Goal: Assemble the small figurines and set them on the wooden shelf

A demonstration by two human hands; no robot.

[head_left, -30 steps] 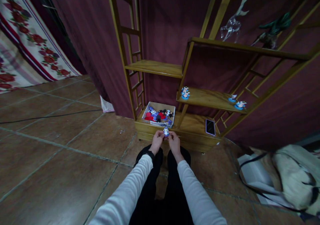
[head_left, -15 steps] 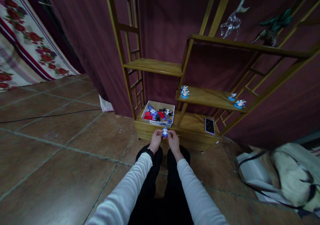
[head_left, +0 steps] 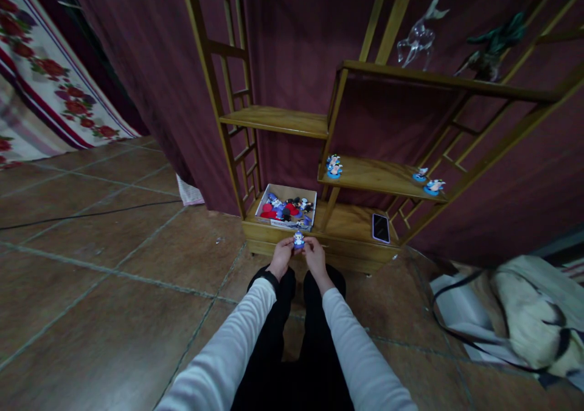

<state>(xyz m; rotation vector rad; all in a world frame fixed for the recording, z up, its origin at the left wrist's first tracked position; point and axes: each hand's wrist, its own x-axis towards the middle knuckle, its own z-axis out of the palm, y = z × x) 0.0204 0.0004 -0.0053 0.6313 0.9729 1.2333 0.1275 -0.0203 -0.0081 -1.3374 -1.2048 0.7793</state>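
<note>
A small blue and white figurine (head_left: 298, 241) is pinched between both my hands in front of a low wooden shelf unit (head_left: 319, 231). My left hand (head_left: 281, 255) grips its left side and my right hand (head_left: 314, 255) grips its right side, fingers closed. Just beyond, a white cardboard box (head_left: 286, 207) full of several small figures sits on the bottom shelf. Two similar figurines (head_left: 333, 167) stand at the left of the middle shelf, two more figurines (head_left: 429, 181) at its right.
A phone (head_left: 380, 227) lies on the bottom shelf to the right. A glass deer (head_left: 420, 31) and a dark green ornament (head_left: 495, 46) stand on the top shelf. A bag (head_left: 511, 320) lies on the tiled floor at right. A cable (head_left: 86, 213) crosses the floor at left.
The view has drifted slightly right and down. Both hands keep hold of the figurine and have shifted a little closer to the shelf's front edge.
</note>
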